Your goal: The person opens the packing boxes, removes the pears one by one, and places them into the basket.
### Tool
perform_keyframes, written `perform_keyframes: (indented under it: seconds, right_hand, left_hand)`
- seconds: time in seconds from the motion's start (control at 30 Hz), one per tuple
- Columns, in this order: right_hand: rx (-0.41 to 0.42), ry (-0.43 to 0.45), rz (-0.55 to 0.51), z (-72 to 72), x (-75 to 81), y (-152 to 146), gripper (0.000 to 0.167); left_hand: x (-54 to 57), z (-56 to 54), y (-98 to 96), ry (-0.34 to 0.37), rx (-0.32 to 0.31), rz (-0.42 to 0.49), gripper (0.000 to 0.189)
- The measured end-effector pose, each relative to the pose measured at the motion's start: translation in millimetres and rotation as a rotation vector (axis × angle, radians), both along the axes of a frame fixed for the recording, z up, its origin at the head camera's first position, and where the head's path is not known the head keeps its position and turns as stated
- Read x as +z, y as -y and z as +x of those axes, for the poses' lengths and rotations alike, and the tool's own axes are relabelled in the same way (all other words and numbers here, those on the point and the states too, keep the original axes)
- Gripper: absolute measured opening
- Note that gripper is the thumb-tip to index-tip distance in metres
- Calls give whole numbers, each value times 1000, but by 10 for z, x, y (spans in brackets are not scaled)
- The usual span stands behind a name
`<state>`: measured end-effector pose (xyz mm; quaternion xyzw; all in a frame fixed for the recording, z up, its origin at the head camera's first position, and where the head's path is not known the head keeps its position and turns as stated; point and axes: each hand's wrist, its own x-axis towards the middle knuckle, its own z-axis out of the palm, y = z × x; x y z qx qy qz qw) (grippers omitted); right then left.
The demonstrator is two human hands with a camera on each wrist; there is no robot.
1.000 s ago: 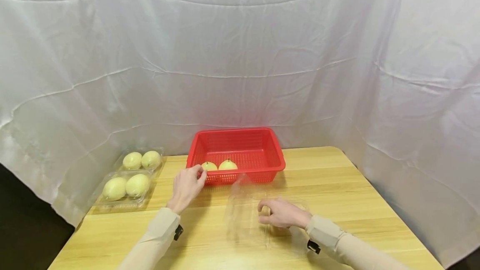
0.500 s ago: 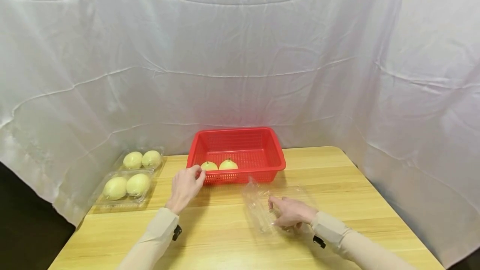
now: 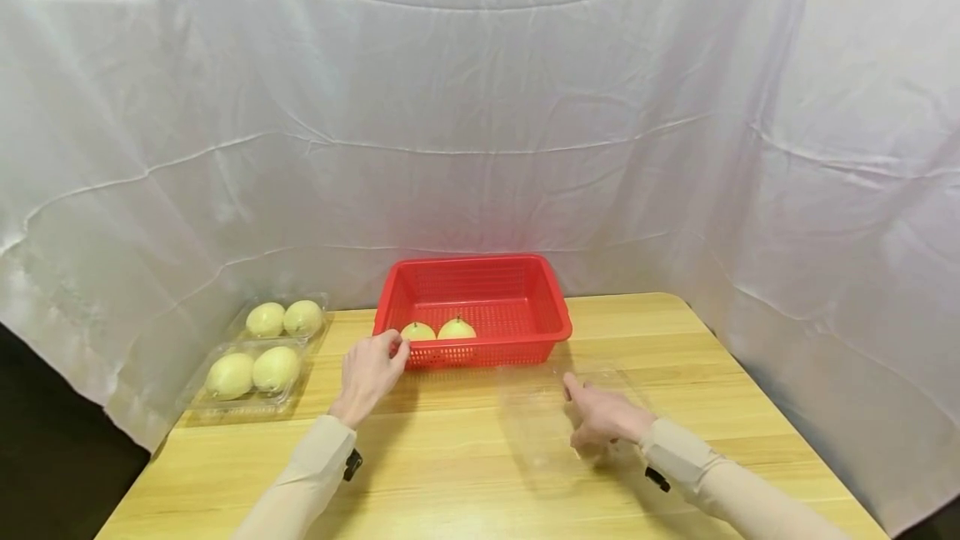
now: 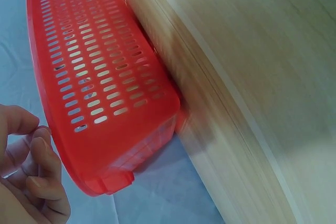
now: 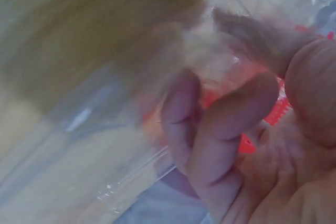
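Clear plastic container [image 3: 536, 427] lies on the wooden table [image 3: 420, 490], in front of the red basket [image 3: 517, 352] and over towards the person's right; from where I stand its outline is faint, and I can't make out which part is lid and which is tray. The right hand [image 3: 602, 417] is over it, some fingers bent towards the palm, but blur prevents me from telling whether thumb and fingertip pinch the plastic. The left hand [image 3: 371, 373] is at the basket's near left corner, fingers curled and tips together by the rim; whether they actually clasp it, I can't tell.

Settling the container looks to me like the step in hand. I'd handle it lightly by a firm edge, since thin plastic like that probably flexes and skids if pushed from one side. Laying it flat, hollow side up, near enough the two pears [image 3: 456, 330] in the basket for a short reach, would help. A light left hand on the rim could stop the basket being nudged. The two filled boxes [image 3: 243, 408] at the left, each holding two fruit [image 3: 275, 369], make a fair model for that layout.
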<state>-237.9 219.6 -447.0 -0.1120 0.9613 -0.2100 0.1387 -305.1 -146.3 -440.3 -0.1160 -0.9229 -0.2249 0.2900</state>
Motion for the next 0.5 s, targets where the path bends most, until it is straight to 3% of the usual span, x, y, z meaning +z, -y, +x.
perform_keyframes:
  seconds: [0.37, 0.5]
  right_hand:
    - [-22, -18, -11, -85, 38, -304, 59]
    - [-26, -39, 30, -118, 84, -480, 58]
  left_hand:
    - [19, 12, 26, 3, -1, 17, 15]
    - [21, 2, 41, -5, 4, 17, 15]
